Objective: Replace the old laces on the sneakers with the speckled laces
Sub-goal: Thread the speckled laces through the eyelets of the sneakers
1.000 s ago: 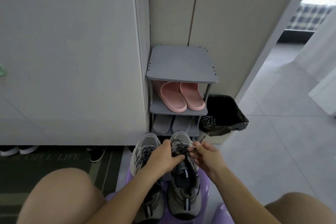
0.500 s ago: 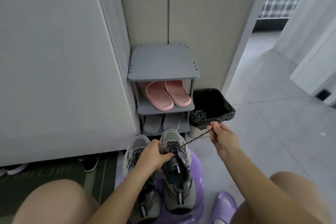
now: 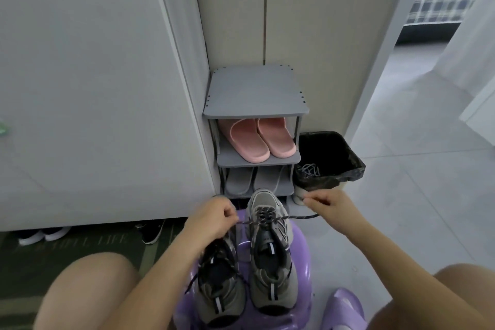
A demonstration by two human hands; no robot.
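Two grey sneakers stand side by side on a purple stool (image 3: 302, 254), toes pointing away from me. The right sneaker (image 3: 270, 246) carries a dark speckled lace (image 3: 297, 217) stretched sideways across its upper eyelets. My left hand (image 3: 211, 220) pinches the lace's left end. My right hand (image 3: 332, 209) grips the right end, pulled out level to the right. The left sneaker (image 3: 219, 289) sits partly under my left forearm, with loose speckled lace trailing over it. A tangle of old laces (image 3: 309, 169) lies in the bin.
A grey shoe rack (image 3: 254, 104) stands just beyond the stool, holding pink slippers (image 3: 257, 142) and grey ones below. A black-lined bin (image 3: 329, 163) sits to its right. Dark shoes (image 3: 152, 230) lie on a green mat at left. A purple slipper (image 3: 345, 308) is at lower right.
My left hand has left the sneaker's top and now pinches the lace's left end. My right hand has dropped lower, so the lace runs level across the shoe.
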